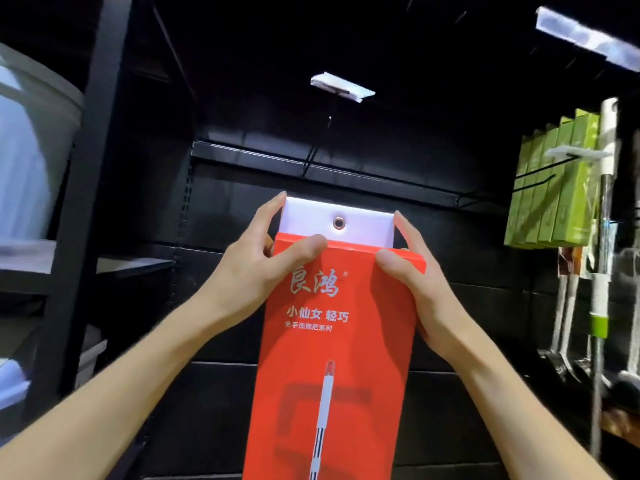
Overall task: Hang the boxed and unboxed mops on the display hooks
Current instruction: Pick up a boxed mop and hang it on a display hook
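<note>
A tall red mop box (332, 358) is held upright in the middle of the view, in front of a black display wall (242, 202). Its upper end is gripped from both sides: the left hand (256, 271) is wrapped round the left edge, with the thumb laid across the red front just under the top and the fingers reaching up behind the left edge of the white hanging tab (337, 220). The right hand (419, 282) is closed on the right edge in the same manner, thumb on the red front, fingers running up beside the tab. A metal eyelet (338, 223) is set in the centre of the tab. Above the box, a black display hook (317, 147) carrying a pale label holder (341, 86) is seen projecting from the wall; the eyelet is held below it and well apart from it. To the right, green boxes (554, 188) are hung in a row on another hook, and unboxed mops (601, 237) with white and green handles are hung just beside them. On the left, a pale bin (31, 143) is seen on a black shelving unit (90, 168).
</note>
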Demonstrator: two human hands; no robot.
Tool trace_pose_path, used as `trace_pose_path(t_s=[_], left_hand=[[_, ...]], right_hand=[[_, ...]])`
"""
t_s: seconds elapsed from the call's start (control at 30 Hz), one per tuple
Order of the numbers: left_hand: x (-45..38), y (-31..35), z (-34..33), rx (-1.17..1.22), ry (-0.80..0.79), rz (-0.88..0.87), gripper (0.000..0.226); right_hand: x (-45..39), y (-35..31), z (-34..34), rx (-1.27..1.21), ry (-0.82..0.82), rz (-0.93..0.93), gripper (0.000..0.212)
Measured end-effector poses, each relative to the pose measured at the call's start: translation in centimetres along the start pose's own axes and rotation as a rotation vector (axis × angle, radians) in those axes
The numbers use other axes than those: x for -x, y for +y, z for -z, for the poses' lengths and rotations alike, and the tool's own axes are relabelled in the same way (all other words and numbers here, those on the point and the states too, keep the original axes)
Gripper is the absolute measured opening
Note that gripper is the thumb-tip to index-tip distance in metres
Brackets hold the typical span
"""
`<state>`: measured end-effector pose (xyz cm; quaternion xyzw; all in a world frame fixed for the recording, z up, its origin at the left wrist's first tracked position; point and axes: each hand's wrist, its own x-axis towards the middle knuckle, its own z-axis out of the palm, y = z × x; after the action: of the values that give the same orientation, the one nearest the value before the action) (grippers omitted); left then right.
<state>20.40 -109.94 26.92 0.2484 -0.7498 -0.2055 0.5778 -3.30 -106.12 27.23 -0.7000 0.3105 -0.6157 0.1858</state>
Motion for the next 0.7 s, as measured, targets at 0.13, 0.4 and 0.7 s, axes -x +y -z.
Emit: trace_pose_path(t_s=[0.13, 0.4, 0.7], left_hand=[[-3.9, -0.5, 0.3, -0.009, 0.054, -0.054, 0.108], [-11.0, -1.8, 1.5, 0.035, 0.079, -0.131, 0.113], [-17.5, -2.4, 3.3, 0.018, 0.035, -0.274, 0.117]], right_hand=[[-4.3, -0.2, 0.6, -0.002, -0.05, 0.044, 0.087], [-11.9, 0.6, 1.1, 0.045, -0.058, 0.175, 0.089], [-18.3, 1.1, 1.7, 0.129, -0.041, 0.311, 0.081]])
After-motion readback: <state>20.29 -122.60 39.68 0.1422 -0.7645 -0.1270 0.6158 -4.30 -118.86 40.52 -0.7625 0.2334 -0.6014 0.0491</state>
